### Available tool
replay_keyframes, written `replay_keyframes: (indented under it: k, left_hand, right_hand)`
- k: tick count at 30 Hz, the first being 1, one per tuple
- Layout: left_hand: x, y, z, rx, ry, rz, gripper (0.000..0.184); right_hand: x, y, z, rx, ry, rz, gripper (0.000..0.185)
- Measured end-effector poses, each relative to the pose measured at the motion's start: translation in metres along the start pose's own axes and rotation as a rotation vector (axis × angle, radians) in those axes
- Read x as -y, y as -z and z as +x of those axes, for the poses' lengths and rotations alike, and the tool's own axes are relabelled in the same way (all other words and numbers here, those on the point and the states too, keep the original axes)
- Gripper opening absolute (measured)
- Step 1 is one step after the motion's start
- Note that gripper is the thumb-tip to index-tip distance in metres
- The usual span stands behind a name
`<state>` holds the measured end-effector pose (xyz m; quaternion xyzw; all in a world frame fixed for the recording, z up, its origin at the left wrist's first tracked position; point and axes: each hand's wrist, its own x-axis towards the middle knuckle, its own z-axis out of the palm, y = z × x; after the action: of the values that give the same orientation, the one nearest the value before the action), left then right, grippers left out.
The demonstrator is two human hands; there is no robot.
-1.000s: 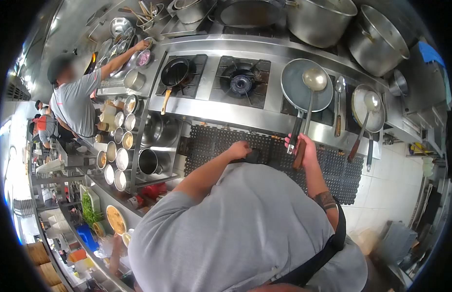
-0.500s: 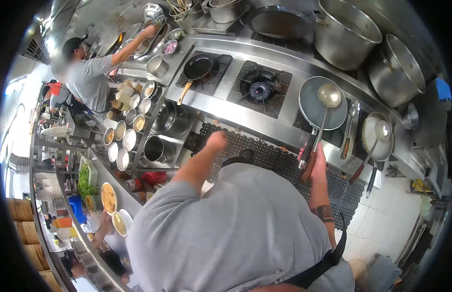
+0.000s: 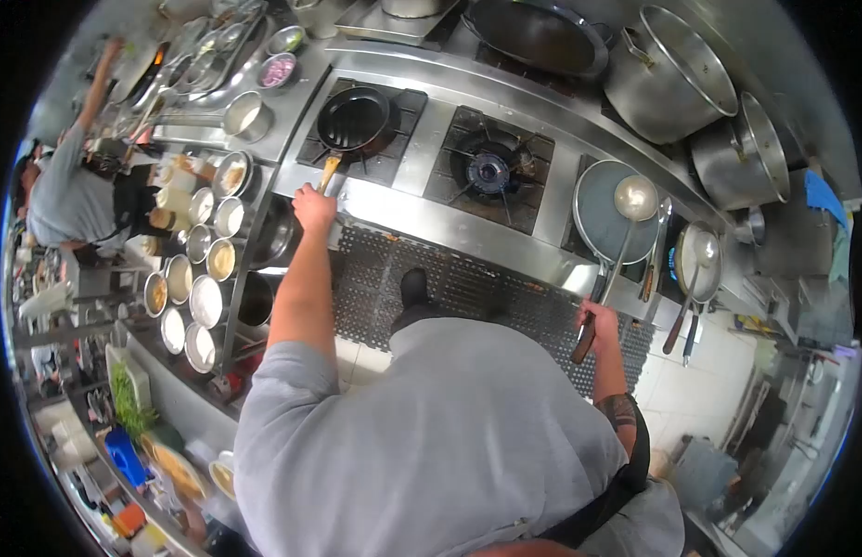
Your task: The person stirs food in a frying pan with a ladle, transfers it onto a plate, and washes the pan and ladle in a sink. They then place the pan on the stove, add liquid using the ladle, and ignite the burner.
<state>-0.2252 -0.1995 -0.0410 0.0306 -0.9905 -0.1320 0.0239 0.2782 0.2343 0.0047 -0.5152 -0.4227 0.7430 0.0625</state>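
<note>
Grip, left hand (image 3: 314,206): fingers curled closed around the end of the wooden handle (image 3: 330,174) of the skillet.
Grip, right hand (image 3: 598,327): closed on the ladle (image 3: 636,198) near the end of its shaft — whether it also holds the handle of the pan (image 3: 598,218), I cannot tell.
Skillet (image 3: 354,119): on the leftmost burner of the stove (image 3: 394,202), handle toward the person.
Ladle: bowl over the pan, shaft slanting back.
Hidden: the wooden handle's tip, inside the fist; the pan's handle, partly behind the ladle's shaft.
Left arm: stretched forward, nearly straight.
Right arm: lower, close beside the body, hand short of the stove.
</note>
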Motion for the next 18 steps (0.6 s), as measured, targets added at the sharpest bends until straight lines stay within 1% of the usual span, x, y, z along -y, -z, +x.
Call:
replay_keyframes:
  k: [1,2,3,5,6,7,10,13,17,18]
  left_hand:
    - [0.005,-0.005,0.013,0.073,0.010,0.013,0.048]
    - [0.009,-0.009,0.025,0.188,0.015,-0.045,0.046]
    - [0.013,-0.010,0.032,0.205,0.012,-0.049,0.046]
    - [0.019,-0.007,0.046,0.444,-0.050,-0.214,0.042]
    - [0.024,-0.014,0.051,0.433,-0.069,-0.295,0.041]
    - [0.027,-0.021,0.057,0.443,-0.081,-0.297,0.041]
    - [0.026,-0.018,0.046,0.339,-0.170,-0.312,0.035]
    - [0.021,-0.019,0.036,0.364,-0.178,-0.361,0.033]
    - [0.014,-0.028,0.011,0.411,-0.166,-0.348,0.034]
    - [0.004,-0.017,-0.001,0.380,-0.215,-0.308,0.035]
  right_hand:
    - [-0.001,-0.007,-0.008,-0.026,-0.001,-0.008,0.016]
    - [-0.003,-0.015,-0.016,-0.012,-0.002,0.036,0.016]
    - [-0.006,-0.022,-0.022,0.008,-0.004,0.083,0.016]
    - [-0.017,-0.035,-0.035,-0.009,0.019,0.087,0.017]
    - [-0.021,-0.042,-0.044,-0.046,0.015,0.094,0.017]
    - [-0.024,-0.048,-0.051,-0.082,0.012,0.103,0.018]
    - [-0.031,-0.066,-0.077,-0.125,0.059,0.081,0.018]
    - [-0.032,-0.079,-0.093,-0.137,0.056,0.129,0.017]
    - [-0.036,-0.087,-0.106,-0.173,0.082,0.101,0.019]
    - [-0.035,-0.087,-0.109,-0.169,0.064,0.100,0.019]
